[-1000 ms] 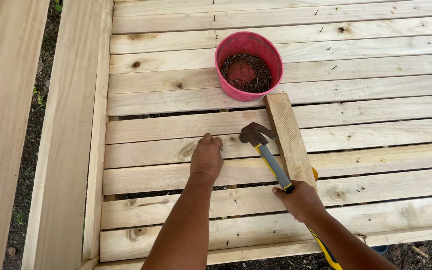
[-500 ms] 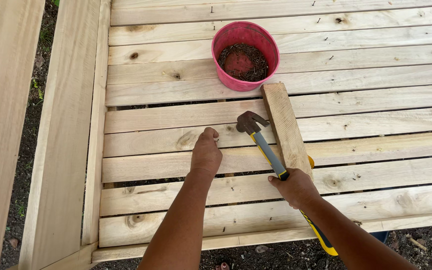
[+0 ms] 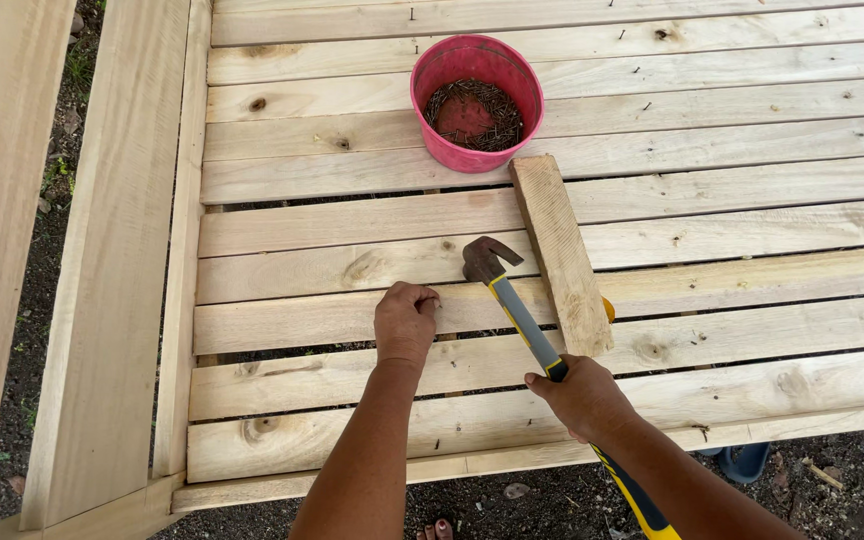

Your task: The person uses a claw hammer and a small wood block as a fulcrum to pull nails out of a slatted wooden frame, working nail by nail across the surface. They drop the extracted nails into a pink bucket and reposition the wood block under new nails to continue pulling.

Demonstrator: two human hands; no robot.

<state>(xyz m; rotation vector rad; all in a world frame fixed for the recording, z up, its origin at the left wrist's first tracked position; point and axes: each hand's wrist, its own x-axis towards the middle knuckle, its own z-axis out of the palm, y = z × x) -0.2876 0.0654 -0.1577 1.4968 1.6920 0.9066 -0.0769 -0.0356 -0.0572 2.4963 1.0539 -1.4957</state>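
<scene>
Both hands work mid-slat: left hand (image 3: 405, 322), hammer (image 3: 512, 300).

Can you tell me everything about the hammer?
The hammer is a claw hammer with a dark, rusty-looking metal head and a grey handle that turns yellow and black at the end. The right hand grips the handle partway along, so the end sticks out behind the wrist. The head points up and away over the pale wooden slats, close to the left hand and beside a short loose board.
</scene>
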